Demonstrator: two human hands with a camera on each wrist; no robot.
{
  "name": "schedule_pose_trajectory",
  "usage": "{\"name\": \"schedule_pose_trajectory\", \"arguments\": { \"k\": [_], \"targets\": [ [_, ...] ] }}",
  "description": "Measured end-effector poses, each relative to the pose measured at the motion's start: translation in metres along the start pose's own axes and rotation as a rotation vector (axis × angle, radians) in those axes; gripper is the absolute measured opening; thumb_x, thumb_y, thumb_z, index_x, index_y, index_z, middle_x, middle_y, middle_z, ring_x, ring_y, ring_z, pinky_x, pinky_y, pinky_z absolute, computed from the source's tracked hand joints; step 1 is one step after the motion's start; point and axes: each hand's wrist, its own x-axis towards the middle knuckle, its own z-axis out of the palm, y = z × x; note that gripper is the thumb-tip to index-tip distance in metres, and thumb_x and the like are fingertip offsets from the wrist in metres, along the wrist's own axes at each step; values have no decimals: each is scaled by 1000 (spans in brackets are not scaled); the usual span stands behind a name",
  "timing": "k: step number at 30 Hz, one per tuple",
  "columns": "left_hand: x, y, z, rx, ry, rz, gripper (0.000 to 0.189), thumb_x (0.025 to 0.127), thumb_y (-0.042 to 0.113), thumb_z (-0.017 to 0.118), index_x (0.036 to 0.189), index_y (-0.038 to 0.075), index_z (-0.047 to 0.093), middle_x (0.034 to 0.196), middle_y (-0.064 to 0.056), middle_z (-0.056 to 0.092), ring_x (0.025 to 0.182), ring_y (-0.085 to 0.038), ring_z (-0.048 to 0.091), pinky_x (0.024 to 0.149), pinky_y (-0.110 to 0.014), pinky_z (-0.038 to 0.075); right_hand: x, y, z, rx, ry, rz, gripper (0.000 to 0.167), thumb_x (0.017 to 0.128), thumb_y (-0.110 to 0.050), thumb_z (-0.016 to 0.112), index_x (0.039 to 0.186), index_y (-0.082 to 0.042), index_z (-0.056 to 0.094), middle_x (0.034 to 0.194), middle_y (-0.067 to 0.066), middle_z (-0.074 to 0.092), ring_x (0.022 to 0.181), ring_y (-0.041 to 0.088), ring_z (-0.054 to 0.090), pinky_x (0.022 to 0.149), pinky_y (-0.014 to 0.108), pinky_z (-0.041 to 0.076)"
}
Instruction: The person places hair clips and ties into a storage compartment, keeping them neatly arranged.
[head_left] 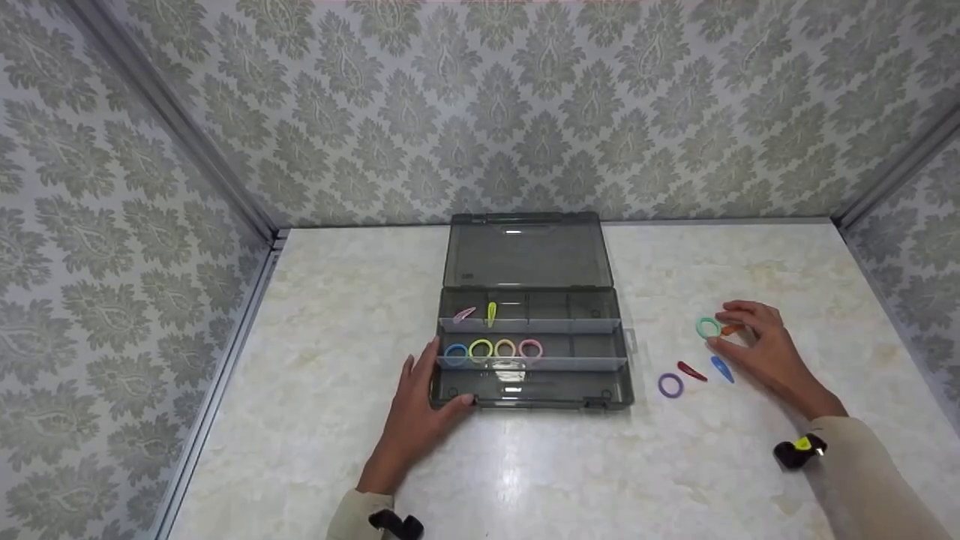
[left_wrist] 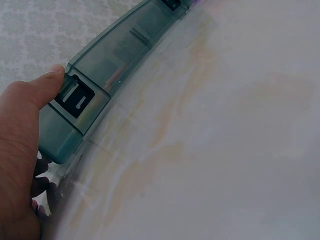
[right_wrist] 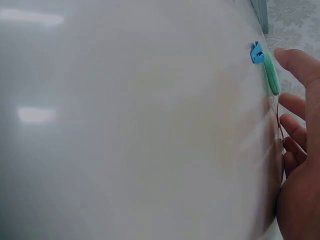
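Observation:
My left hand (head_left: 418,409) holds the front left corner of a dark see-through organizer box (head_left: 555,391), whose lid stands open at the back. The thumb (left_wrist: 49,85) lies beside the black latch, with the other fingers along the left side. To the right of the box, my right hand (head_left: 766,352) pinches a mint green hair tie (head_left: 699,328) between thumb and a fingertip. An orange hair clip (head_left: 731,329) shows under this hand. Nearby on the table lie a blue hair clip (head_left: 721,368), a dark red hair clip (head_left: 691,371) and a purple hair tie (head_left: 660,385).
In the box's back row are a pink clip (head_left: 464,315) and a yellow clip (head_left: 491,313). Its middle row holds several hair ties, among them a blue one (head_left: 448,352) and a pink one (head_left: 537,346). Patterned walls (head_left: 495,112) enclose the marbled table (head_left: 330,315).

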Motion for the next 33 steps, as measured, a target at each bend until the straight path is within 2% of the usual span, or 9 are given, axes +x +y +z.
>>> {"name": "schedule_pose_trajectory", "arguments": {
  "k": [4,8,10,16,21,23,26,30,33],
  "targets": [
    [0,0,0,-10,-1,-14,107,93,64,82,177,40,21,180,0,32,168,-48,13,126,-75,25,0,1,4,-14,14,-26,49,96,-19,89,134,6,72,154,25,51,149,46,33,118,68,31],
    [0,1,-1,-16,-5,-15,106,92,64,82,177,42,21,180,2,31,168,-46,12,127,-75,24,-1,1,8,-23,43,-28,43,96,-14,88,131,5,74,152,24,54,147,43,36,119,45,32],
    [0,1,-1,-17,-7,-14,106,92,64,82,177,41,21,180,2,31,168,-47,12,127,-75,24,-2,-1,8,-23,51,-23,40,97,-14,87,129,5,74,151,24,55,146,43,36,117,42,33],
    [-1,1,0,-25,-22,-48,105,92,67,81,176,47,19,181,3,28,169,-46,10,124,-78,25,0,-13,7,16,59,-7,39,100,-19,84,128,7,73,148,26,56,146,45,36,110,59,35],
    [0,0,0,-27,-26,-47,104,93,69,79,175,50,17,181,6,27,169,-44,9,124,-79,24,5,-27,8,13,92,-16,36,100,-16,84,128,5,75,146,24,59,143,43,39,103,35,39],
    [0,0,0,-27,-25,-46,104,92,69,79,175,52,17,181,7,27,169,-43,9,124,-79,25,8,-34,10,17,108,-33,34,99,-13,85,126,5,76,144,24,61,142,43,41,99,31,39],
    [0,0,-1,-25,-25,-47,105,92,68,80,175,51,17,181,6,27,169,-43,9,124,-79,24,12,-46,14,28,129,-64,33,96,-9,87,123,5,77,141,25,63,139,43,43,102,38,39],
    [-1,1,-1,-22,-24,-50,105,93,67,80,175,49,18,181,4,28,169,-45,9,125,-78,24,18,-59,21,52,148,-131,30,91,-2,89,118,6,78,136,27,66,136,44,46,107,62,35],
    [-1,1,-1,-22,-22,-52,105,93,65,81,176,48,18,181,4,28,168,-46,10,126,-77,24,21,-67,27,57,149,-176,30,89,0,90,116,6,79,134,27,67,134,45,47,107,66,34]
  ]
}}
